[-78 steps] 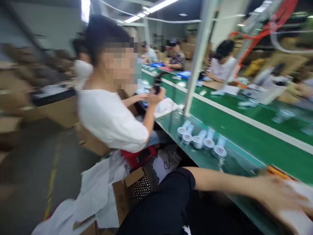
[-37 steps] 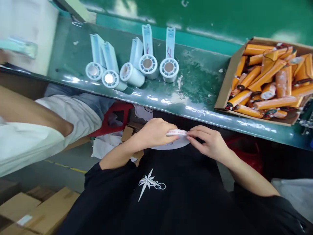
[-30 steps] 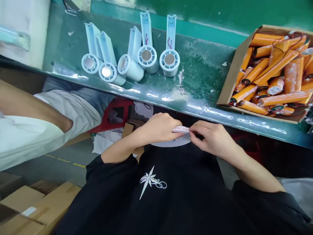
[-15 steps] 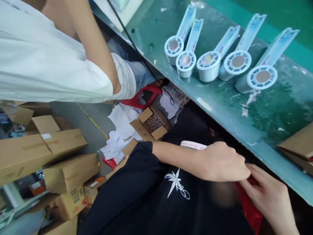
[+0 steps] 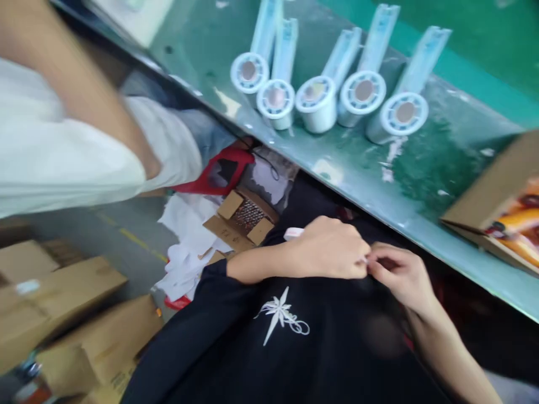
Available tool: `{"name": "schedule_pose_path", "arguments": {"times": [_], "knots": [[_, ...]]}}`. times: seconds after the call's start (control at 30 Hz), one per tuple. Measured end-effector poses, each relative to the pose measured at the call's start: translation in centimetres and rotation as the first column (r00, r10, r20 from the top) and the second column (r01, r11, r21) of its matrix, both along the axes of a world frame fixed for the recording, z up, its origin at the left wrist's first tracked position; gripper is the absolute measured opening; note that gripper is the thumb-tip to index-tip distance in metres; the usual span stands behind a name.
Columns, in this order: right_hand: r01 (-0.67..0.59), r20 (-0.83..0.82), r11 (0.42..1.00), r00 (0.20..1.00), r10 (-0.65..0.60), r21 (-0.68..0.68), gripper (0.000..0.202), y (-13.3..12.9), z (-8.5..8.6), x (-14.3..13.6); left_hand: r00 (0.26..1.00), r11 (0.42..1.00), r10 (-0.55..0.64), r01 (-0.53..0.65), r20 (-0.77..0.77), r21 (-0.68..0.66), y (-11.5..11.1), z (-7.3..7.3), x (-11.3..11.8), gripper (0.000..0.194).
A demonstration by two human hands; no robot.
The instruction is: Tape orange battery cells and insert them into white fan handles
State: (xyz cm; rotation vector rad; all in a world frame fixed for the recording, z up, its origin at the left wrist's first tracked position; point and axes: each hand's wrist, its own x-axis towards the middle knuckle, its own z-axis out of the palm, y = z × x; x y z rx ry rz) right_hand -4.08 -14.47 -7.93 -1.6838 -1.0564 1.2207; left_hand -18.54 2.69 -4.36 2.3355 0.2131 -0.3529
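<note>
White roll [image 5: 293, 233], in the head view, lies just off the counter's [image 5: 425, 207] near edge, mostly behind the left hand [image 5: 330, 249]; less of its printed rim shows than half a second ago. The left fingers are curled closed; whether they grip the roll is hidden. Beside them, also off the counter's near edge, the right hand [image 5: 402, 275] has thumb and forefinger pinched on a small pale piece [image 5: 365, 261]. Five light-blue parts [image 5: 315, 104] stay in the same row on the counter. On its right, the carton [image 5: 484, 193] now shows orange pieces [image 5: 524, 227], unseen in that earlier frame.
</note>
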Motion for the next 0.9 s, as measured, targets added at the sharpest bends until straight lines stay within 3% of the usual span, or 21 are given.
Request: {"name": "schedule_pose_path", "arguments": {"times": [0.13,0.2,0.43,0.7,0.9], "knots": [[0.134,-0.212,0.991,0.968,-0.132,-0.008,0.017,0.3,-0.7,-1.1,0.999,0.999,0.046,-0.046,-0.009,-0.015,0.6,-0.8,-0.8,0.018],[0.144,-0.248,0.99,0.959,-0.139,0.003,0.012,0.4,-0.7,-1.2,0.999,0.998,0.048,-0.048,-0.007,-0.038,1.0,-1.0,-1.0,0.017],[0.028,-0.13,1.0,0.991,-0.027,0.008,0.01,0.5,0.7,-0.7,1.0,0.998,-0.009,0.009,0.001,-0.056,1.4,-1.0,-0.7,0.017],[0.002,-0.166,1.0,0.986,0.0,0.01,0.012,0.5,0.6,-0.7,0.994,0.997,-0.076,0.077,0.073,-0.016,1.0,-1.8,-0.2,0.017],[-0.059,-0.086,0.998,0.995,0.057,-0.022,0.015,0.5,1.2,0.1,0.991,0.993,-0.114,0.114,0.071,0.009,0.9,-1.8,0.1,0.02]]}}
